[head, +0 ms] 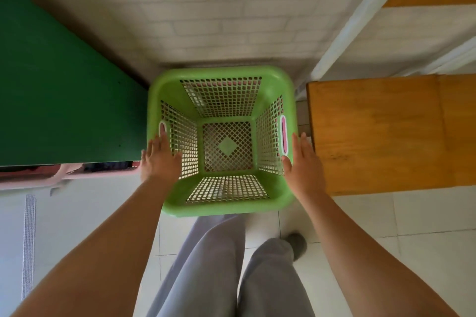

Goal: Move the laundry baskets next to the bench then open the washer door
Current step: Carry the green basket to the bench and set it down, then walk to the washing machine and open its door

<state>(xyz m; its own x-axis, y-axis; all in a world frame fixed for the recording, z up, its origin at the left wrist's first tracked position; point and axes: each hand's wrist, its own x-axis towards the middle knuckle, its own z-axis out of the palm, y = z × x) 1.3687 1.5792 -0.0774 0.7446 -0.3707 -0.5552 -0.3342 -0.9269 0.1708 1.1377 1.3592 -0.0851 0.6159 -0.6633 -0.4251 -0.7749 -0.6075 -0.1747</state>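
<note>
An empty green lattice laundry basket (164, 90) stands on the floor in the middle of the head view, between a green bench (64, 90) on the left and a wooden surface (386, 131) on the right. My left hand (159, 159) lies flat on the basket's left rim beside its pink handle slot, fingers spread. My right hand (302, 162) rests flat against the right rim beside the other handle slot. Neither hand is closed around the rim. Part of a pink basket (64, 175) shows under the bench's near edge. No washer door is visible.
A white tiled wall (219, 8) stands behind the basket. A white metal frame (355, 18) with a wooden shelf rises at the upper right. My legs in grey trousers and one shoe (296, 244) stand on the white floor tiles just behind the basket.
</note>
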